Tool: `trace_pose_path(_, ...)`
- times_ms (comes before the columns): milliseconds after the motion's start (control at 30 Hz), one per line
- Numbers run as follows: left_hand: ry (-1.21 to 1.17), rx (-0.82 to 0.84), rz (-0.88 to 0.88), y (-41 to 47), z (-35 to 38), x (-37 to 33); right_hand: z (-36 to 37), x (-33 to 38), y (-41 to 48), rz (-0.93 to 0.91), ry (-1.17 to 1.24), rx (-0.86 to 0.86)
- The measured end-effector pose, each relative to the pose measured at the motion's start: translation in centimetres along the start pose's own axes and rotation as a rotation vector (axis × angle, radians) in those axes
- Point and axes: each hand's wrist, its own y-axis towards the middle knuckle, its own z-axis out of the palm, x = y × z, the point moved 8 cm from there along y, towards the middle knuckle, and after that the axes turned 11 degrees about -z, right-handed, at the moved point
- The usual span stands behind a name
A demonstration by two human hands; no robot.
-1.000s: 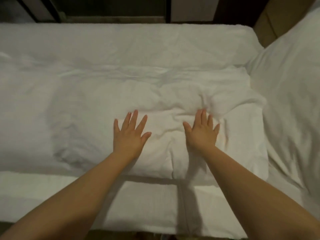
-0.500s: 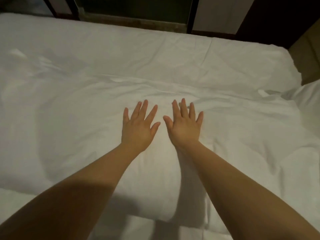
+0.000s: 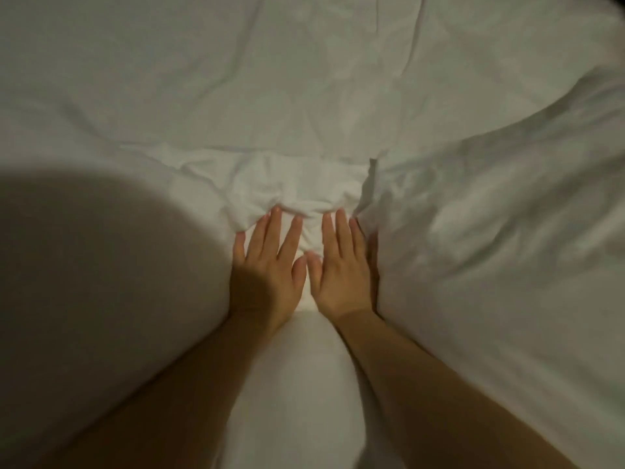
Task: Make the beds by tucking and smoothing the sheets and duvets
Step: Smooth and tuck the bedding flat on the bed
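Note:
A white duvet (image 3: 490, 265) covers the bed and fills the lower half of the view. My left hand (image 3: 267, 265) and my right hand (image 3: 341, 265) lie flat on it side by side, fingers straight, thumbs almost touching. The cloth bunches into a small ridge of wrinkles (image 3: 304, 194) just beyond the fingertips. Past the duvet's far edge lies the white sheet (image 3: 270, 79), creased. A thick fold of the duvet rises at the right of my right hand.
A dark shadow (image 3: 101, 265) covers the duvet on the left. White bedding fills nearly the whole view; a rounded white bulge (image 3: 558, 89) at the upper right may be a pillow or more duvet.
Both hands have come together and slid forward across the duvet, pushing wrinkles ahead of the fingertips. The view has moved much closer to the bed; the wall and bed edge are out of sight.

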Motion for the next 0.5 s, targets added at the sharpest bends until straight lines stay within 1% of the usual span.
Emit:
trace_pose_path(67, -0.045, 0.028, -0.031, 0.5, 1.2, -0.1, 1.1, -0.4, 0.5, -0.008, 0.006, -0.021)
trace_pose_path(167, -0.042, 0.073, -0.053, 1.2, 2.2, -0.3, 1.9, -0.8, 1.0, 0.0, -0.017, 0.001)
trace_pose_path(267, -0.032, 0.008, -0.032, 0.9, 2.0, -0.3, 1.9, -0.7, 1.0, -0.009, -0.005, 0.022)
trace_pose_path(333, -0.003, -0.006, -0.036, 0.7, 1.7, -0.2, 1.6, -0.6, 0.8, -0.001, 0.016, 0.035)
trace_pose_path(433, 0.056, 0.094, -0.078, 0.3, 0.4, 0.0, -0.5, 0.0, 0.2, 0.007, -0.008, 0.069)
trace_pose_path(500, 0.086, 0.177, -0.083, -0.9, -1.7, 0.0, -2.1, 0.8, -1.4, 0.018, 0.021, 0.172)
